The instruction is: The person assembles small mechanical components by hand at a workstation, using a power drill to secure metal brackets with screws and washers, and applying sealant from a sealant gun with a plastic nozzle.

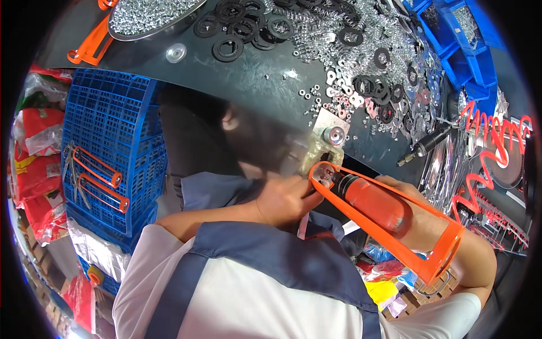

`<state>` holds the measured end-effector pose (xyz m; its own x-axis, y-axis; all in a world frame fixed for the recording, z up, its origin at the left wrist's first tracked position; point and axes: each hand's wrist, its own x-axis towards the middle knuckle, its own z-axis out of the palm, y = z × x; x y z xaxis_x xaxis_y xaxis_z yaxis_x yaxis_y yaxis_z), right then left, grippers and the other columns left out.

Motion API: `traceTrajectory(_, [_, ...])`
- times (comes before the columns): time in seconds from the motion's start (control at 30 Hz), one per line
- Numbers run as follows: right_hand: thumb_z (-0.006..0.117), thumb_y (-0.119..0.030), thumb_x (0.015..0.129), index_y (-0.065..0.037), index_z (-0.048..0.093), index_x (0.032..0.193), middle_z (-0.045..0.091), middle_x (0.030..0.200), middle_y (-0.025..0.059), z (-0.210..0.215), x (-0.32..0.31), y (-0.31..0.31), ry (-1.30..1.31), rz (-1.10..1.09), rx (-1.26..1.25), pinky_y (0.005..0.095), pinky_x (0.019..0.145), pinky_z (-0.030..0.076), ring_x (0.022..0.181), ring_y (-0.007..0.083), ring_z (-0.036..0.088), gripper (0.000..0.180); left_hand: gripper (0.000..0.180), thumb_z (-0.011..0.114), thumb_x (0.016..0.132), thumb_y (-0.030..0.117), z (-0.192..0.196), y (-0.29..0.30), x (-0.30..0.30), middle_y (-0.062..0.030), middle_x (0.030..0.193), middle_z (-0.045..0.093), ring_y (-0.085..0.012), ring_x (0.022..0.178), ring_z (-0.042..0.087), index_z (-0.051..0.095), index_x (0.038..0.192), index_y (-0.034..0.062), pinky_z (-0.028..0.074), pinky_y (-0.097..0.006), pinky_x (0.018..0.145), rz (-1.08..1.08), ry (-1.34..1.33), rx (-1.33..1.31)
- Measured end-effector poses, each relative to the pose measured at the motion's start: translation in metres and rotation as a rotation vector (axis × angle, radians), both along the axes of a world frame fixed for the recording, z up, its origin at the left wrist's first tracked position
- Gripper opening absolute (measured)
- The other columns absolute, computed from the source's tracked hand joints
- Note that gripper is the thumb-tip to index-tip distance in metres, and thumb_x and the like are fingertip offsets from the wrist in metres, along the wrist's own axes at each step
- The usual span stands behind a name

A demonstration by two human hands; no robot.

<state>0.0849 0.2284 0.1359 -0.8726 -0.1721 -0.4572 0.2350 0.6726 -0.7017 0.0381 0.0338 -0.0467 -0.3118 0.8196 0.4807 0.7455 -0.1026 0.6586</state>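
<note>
A long orange metal frame (367,220), looped like a caulking gun's cradle, slants from the bench edge down to the lower right. My left hand (285,199) is closed at its upper end, fingers against the rim; the fingertips are partly hidden. Within the frame lies a red cylindrical tool (379,204) with a black collar, its tip pointing at the frame's upper end. My right hand (402,187) wraps around the far side of this tool, mostly hidden behind it. Just above the frame's end, a metal fixture plate (324,121) carries a round shiny knob (333,135).
Loose springs (316,48), black rings (228,48) and small nuts (340,101) cover the dark bench. A bowl (152,17) of small metal parts stands far left. Blue crates (107,152) rise at left, with orange frames hung on them. A red coiled hose (490,161) hangs at right.
</note>
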Motion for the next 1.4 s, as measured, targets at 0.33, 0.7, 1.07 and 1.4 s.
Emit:
traceTrajectory(0.33, [0.068,-0.012,0.075,0.000,0.055,0.115,0.063,0.102,0.0133,0.019,-0.019,-0.020,-0.304,-0.288,-0.162,0.0292,0.080,0.048,0.090,0.0171,0.061,0.044,0.027,0.064,0.066,0.009,-0.002,0.000,0.001,-0.0010,0.071,0.054,-0.0150,0.057,0.052,0.066,0.092,0.0107,0.042,-0.028,0.043,-0.022,-0.053,-0.026])
traceTrajectory(0.7, [0.052,-0.017,0.082,0.001,0.062,0.096,0.061,0.070,0.0151,-0.005,0.019,-0.014,0.179,-0.121,-0.146,0.0360,0.053,0.050,0.060,0.0229,0.064,0.025,0.013,0.069,0.066,0.007,-0.011,0.003,-0.004,-0.0104,0.072,0.060,-0.0236,0.054,0.057,0.063,0.077,0.0025,0.044,-0.034,0.044,-0.102,-0.129,0.141])
traceTrajectory(1.07, [0.055,-0.014,0.076,0.009,0.061,0.088,0.064,0.070,0.0144,0.031,0.012,-0.019,-0.376,-0.089,0.036,0.0338,0.049,0.051,0.055,0.0215,0.063,0.027,0.014,0.063,0.074,0.015,-0.007,0.000,0.012,-0.0065,0.083,0.062,-0.0218,0.072,0.061,0.065,0.087,0.0119,0.048,-0.034,0.060,0.079,-0.181,-0.229])
traceTrajectory(1.4, [0.060,-0.006,0.075,0.006,0.059,0.084,0.062,0.066,0.0096,0.024,0.028,-0.022,-0.369,-0.294,0.016,0.0305,0.052,0.052,0.056,0.0177,0.062,0.015,0.030,0.068,0.070,0.003,-0.040,-0.001,0.006,-0.0073,0.071,0.058,-0.0237,0.056,0.058,0.064,0.100,0.0081,0.045,-0.035,0.047,0.043,-0.480,-0.124])
